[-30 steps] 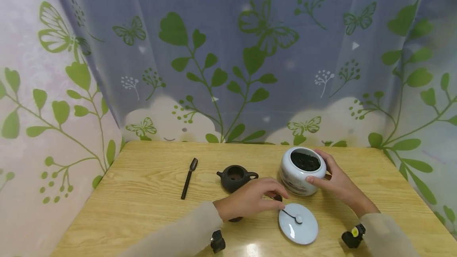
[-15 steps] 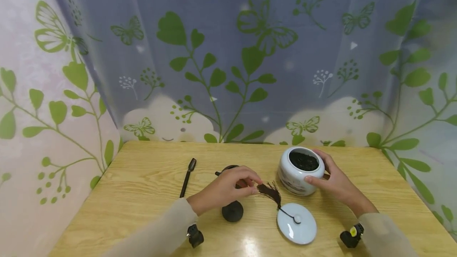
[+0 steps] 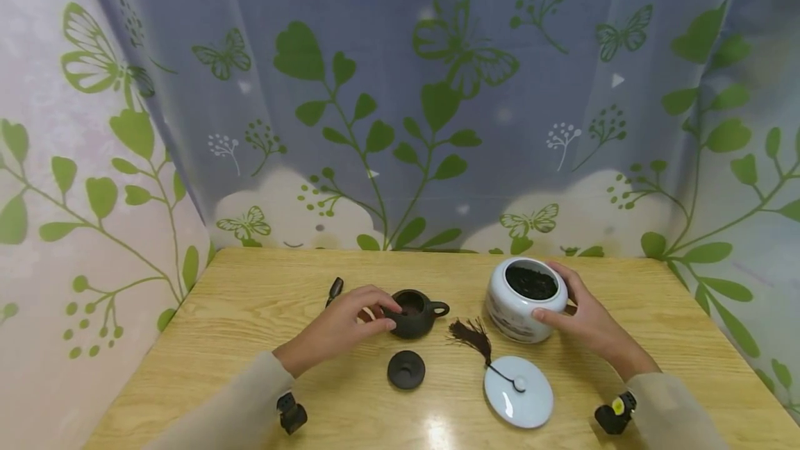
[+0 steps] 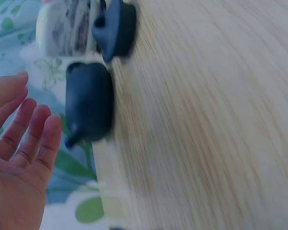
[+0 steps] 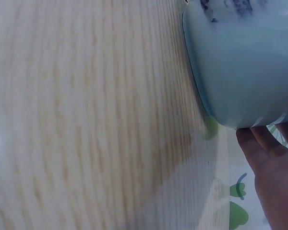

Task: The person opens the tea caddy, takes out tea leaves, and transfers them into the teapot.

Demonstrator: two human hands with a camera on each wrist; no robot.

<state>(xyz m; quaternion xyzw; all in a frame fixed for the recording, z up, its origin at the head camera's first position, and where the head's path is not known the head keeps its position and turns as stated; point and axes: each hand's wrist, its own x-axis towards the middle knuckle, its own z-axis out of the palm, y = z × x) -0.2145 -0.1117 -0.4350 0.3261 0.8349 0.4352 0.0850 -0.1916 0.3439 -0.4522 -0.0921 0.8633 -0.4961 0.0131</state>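
My right hand point(image 3: 594, 321) grips a white porcelain tea jar point(image 3: 509, 311), thumb on its near side and fingers behind; dark tea leaves point(image 3: 531, 282) fill its mouth. In the right wrist view, fingertips press the jar's pale wall point(image 5: 245, 72). My left hand point(image 3: 340, 325) hovers beside the spout of a small dark teapot point(image 3: 415, 325), fingers loosely bent and holding nothing. The left wrist view has these fingers point(image 4: 26, 129) apart from the teapot point(image 4: 89, 100). The teapot stands lidless. Behind the left hand, the head of a dark tea scoop point(image 3: 336, 288) shows; its handle is hidden.
A round dark teapot lid point(image 3: 406, 370) lies in front of the teapot. The jar's white lid point(image 3: 519, 401) lies nearer the front, its brown tassel point(image 3: 471, 339) stretched toward the teapot. A printed curtain point(image 3: 387, 123) hangs behind the wooden table point(image 3: 262, 283).
My left hand has moved left, away from the jar lid and past the teapot, letting the tassel lie on the table. The right hand keeps its grip on the jar.
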